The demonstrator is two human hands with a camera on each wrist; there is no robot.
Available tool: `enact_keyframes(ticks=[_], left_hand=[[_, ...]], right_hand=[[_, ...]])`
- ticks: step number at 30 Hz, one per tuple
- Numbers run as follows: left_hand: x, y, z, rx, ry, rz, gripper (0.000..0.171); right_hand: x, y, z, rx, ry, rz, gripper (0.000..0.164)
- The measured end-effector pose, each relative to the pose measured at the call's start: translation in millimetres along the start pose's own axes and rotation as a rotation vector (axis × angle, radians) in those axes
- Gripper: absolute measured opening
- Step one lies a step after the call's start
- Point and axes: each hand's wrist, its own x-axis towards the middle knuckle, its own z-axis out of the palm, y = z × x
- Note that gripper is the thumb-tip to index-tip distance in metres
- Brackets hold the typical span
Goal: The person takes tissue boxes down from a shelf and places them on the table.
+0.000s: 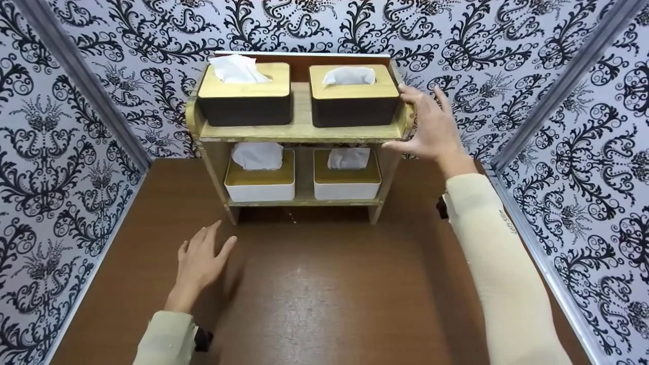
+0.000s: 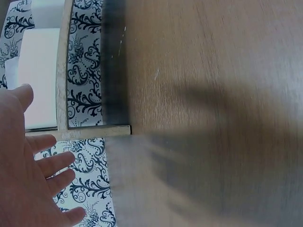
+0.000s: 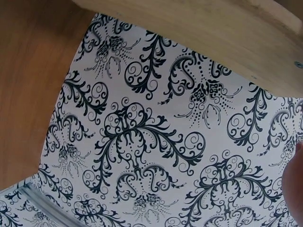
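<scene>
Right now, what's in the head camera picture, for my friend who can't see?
A wooden shelf holds two dark-sided tissue boxes above two white-sided boxes. A person's right hand is at its right end; the left hand hovers, empty, over a brown table.

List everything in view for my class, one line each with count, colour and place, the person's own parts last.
wooden rack: 1, pale yellowish wood, standing by the back wall
dark tissue boxes: 2, dark with light wooden lids, top shelf
white tissue boxes: 2, white with golden-brown lids, lower shelf
tissues: 4, white, one showing at each box
table: 1, brown, under the rack
patterned walls: 3, white with black scrolls, back and sides
corner posts: 2, grey, between walls
left hand: 1, bare, front-left of rack
right hand: 1, bare, at rack's right side
sleeves: 2, cream, on forearms
</scene>
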Motion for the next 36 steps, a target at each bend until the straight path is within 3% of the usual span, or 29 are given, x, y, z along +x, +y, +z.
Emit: enact_keyframes(ticks=[7, 15, 31, 36], left_hand=[[4.9, 6.0, -3.9, 0.002, -0.011, 0.023, 0.075], [17.4, 14.3, -22.5, 0.044, -0.009, 0.052, 0.074], [46.9, 45.0, -95.2, 0.136, 0.086, 0.124, 0.077], [52.5, 52.5, -114.1, 0.132, 0.164, 0.129, 0.072]], right_hand=[[-1.7, -3.2, -0.6, 0.039, -0.005, 0.029, 0.105], [-2.8, -7.6, -3.1, 0.038, -0.067, 0.089, 0.107], [-3.1, -22.8, -34.3, 0.009, -0.266, 0.111, 0.112], [-2.4, -29.1, -44.9, -0.031, -0.264, 0.115, 0.109]])
